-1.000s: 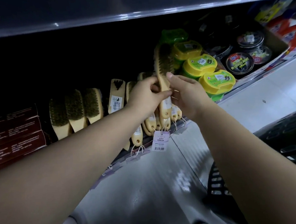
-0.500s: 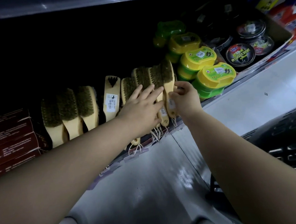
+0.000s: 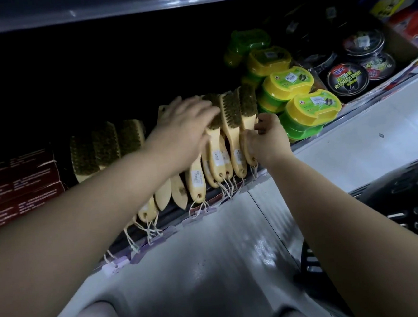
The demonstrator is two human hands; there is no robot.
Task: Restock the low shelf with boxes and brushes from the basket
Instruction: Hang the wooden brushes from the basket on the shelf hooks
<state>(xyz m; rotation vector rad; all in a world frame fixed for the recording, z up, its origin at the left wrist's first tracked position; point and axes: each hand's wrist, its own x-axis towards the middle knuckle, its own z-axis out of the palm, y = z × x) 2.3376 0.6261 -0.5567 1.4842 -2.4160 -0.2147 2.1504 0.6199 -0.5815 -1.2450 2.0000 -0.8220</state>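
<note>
A row of wooden brushes (image 3: 231, 114) is seen standing on the low shelf (image 3: 329, 123), with the handles toward the near edge. The left hand (image 3: 186, 131) is laid on the bristle heads with straight fingers; nothing is grasped by it. The handle of the rightmost brush (image 3: 247, 101) is gripped by the right hand (image 3: 267, 140). Red boxes (image 3: 19, 186) are stacked far left, yellow-lidded tubs (image 3: 310, 106) just right of the brushes. The dark basket (image 3: 415, 193) is placed on the near right.

Yellow-lidded green tubs (image 3: 288, 83) sit beside black round tins (image 3: 348, 79).
</note>
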